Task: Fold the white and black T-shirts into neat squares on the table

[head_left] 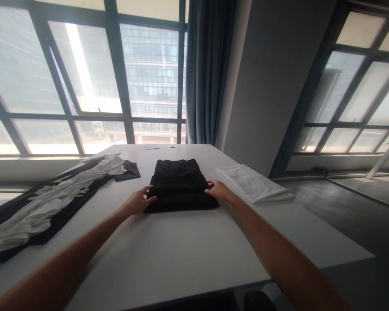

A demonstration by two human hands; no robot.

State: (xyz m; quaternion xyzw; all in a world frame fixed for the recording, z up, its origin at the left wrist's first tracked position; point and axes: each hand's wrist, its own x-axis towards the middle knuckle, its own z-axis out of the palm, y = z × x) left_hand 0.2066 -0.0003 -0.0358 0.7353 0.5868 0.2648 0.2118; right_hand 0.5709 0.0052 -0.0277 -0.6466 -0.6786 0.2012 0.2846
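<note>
A black garment (178, 179), folded into a compact block, lies flat on the white table (181, 250). A crease runs across it, with a band of cloth nearest me. My left hand (138, 202) touches its left edge, thumb and forefinger apart on the cloth. At the right edge, my right hand (219, 191) rests in the same way, fingertips on the fabric and spread. Neither hand visibly pinches the cloth, though some fingers are hidden.
On the left lies a loose heap of white and black clothes (52, 203). A folded white cloth (253, 183) lies to the right. Windows (149, 69), a blue-grey curtain (207, 73) and a pillar (262, 77) stand beyond. A dark rounded object (259, 301) shows below the near edge.
</note>
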